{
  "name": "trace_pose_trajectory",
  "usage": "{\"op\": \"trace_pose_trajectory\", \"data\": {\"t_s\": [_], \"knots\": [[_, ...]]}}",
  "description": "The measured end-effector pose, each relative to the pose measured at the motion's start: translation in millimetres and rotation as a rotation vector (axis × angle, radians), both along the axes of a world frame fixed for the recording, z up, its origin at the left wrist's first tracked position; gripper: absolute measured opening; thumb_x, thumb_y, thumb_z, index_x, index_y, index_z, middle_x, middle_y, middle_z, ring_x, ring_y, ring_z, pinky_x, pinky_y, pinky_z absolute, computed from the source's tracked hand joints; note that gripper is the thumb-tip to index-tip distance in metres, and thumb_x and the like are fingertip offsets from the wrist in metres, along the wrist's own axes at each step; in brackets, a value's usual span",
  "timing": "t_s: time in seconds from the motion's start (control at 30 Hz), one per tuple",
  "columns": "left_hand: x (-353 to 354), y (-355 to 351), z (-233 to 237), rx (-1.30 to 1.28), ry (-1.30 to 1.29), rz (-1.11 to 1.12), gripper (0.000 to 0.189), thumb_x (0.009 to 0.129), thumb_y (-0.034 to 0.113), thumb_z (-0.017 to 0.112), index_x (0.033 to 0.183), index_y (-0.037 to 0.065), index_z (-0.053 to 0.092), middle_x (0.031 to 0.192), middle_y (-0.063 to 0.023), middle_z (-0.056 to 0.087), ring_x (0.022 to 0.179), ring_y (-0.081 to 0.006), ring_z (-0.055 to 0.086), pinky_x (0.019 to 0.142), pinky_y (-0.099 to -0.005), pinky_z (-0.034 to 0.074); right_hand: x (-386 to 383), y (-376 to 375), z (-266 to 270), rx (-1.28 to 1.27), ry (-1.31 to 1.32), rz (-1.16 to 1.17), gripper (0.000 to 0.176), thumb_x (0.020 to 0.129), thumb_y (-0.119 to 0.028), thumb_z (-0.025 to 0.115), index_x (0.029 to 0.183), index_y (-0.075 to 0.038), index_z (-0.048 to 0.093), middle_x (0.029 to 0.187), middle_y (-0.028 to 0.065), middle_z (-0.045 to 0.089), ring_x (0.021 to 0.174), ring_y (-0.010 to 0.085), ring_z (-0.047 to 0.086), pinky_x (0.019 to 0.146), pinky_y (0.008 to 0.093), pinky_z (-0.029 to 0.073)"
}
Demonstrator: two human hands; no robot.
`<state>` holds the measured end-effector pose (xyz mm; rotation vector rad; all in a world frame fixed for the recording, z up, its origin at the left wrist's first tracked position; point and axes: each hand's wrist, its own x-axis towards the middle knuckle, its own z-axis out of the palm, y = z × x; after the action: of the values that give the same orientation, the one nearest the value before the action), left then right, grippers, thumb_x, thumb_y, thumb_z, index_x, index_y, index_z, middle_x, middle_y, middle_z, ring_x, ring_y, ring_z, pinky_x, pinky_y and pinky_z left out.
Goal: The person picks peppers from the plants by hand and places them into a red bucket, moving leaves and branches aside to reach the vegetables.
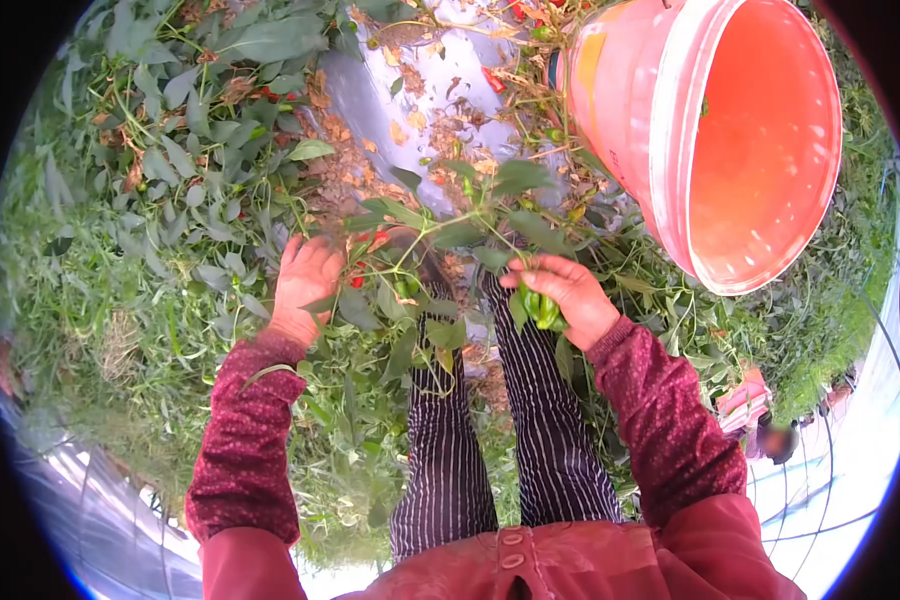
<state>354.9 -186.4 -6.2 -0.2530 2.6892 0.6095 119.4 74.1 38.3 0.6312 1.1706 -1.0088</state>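
Note:
My right hand (567,296) is closed around several green peppers (543,310), its thumb and fingers bunched at their stems below a leafy branch. That pepper branch (450,225) stretches across in front of my legs, between both hands. At its left end, my left hand (308,278) is beside the leaves with its fingers extended and apart; a leaf covers part of the palm side. Small red peppers (358,282) show among the foliage just right of my left hand. Another green pepper (406,288) hangs lower on the plant.
A large pink bucket (675,140) lies tilted at the upper right, its mouth facing right. Silvery ground sheet (370,110) with dry leaves runs ahead of my feet. Dense pepper plants (190,130) grow on the left. Another person (748,405) is far off at the right.

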Motion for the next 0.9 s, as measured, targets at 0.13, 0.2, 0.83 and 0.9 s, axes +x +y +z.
{"op": "trace_pose_trajectory", "data": {"t_s": [0.13,0.2,0.83,0.9], "knots": [[0.1,1.1,-4.2,0.025,-0.013,0.017,0.035,0.064,0.006,0.06,0.1,0.006,0.057,0.103,-0.0119,0.058,0.11,-0.029,0.05,0.1,-0.0469,0.034,5.3,-24.3,-15.2,-0.097,-0.032,0.1,0.019,0.083,-0.012,0.064,0.099,-0.005,0.059,0.081,-0.0001,0.061,0.077,0.01,0.059,0.071,0.0251,0.049],[0.5,0.6,-7.3,0.046,0.003,0.025,0.036,0.064,0.007,0.06,0.1,0.006,0.057,0.103,-0.0125,0.058,0.11,-0.0296,0.05,0.1,-0.0468,0.035,24.3,-35.6,-39.3,-0.162,0.11,0.245,0.022,0.082,-0.014,0.066,0.102,-0.006,0.059,0.085,0.0005,0.062,0.08,0.0106,0.058,0.073,0.0262,0.048],[-11.5,2.1,-6.5,0.076,0.033,-0.018,0.033,0.065,0.01,0.06,0.097,0.005,0.055,0.1,-0.0116,0.056,0.106,-0.0306,0.051,0.098,-0.0481,0.035,15.2,-61.1,-15.4,-0.548,-0.031,0.832,0.032,0.076,-0.027,0.072,0.097,-0.005,0.066,0.09,0.0047,0.066,0.084,0.0112,0.058,0.08,0.0296,0.045],[-9.7,0.4,-8.6,0.066,0.023,0.007,0.036,0.064,0.009,0.061,0.1,0.005,0.055,0.102,-0.0114,0.056,0.108,-0.0298,0.05,0.099,-0.0485,0.033,-0.4,-53.4,-2.0,-0.628,0.034,0.893,0.023,0.08,-0.015,0.069,0.099,-0.003,0.064,0.09,0.0029,0.066,0.087,0.0108,0.06,0.081,0.027,0.047]]}}
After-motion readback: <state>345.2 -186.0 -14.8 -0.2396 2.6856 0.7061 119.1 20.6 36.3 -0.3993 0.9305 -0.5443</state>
